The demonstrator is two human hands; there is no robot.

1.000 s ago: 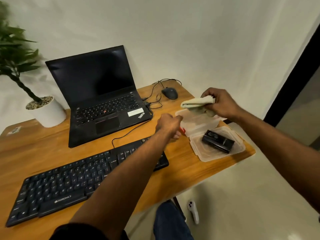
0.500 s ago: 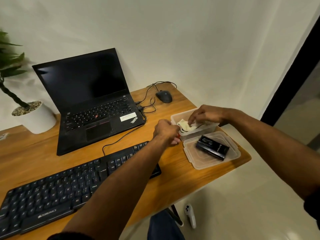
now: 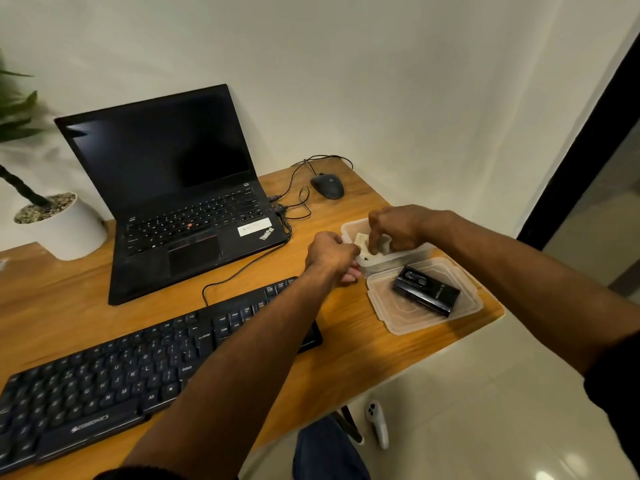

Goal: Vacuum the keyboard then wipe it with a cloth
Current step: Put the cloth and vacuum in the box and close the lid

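The keyboard (image 3: 145,368) lies in front of the laptop (image 3: 180,202). The mouse (image 3: 327,186) sits right of the laptop. The cloth (image 3: 363,241) is in the box (image 3: 391,259).

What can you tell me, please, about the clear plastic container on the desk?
The clear plastic container is a small translucent rectangular tub with rounded corners, sitting upright and open near the right edge of the wooden desk. A pale folded cloth lies inside. The right hand reaches in from above onto the cloth, while the left hand holds its near-left corner. Its lid lies beside it, carrying a small black device.
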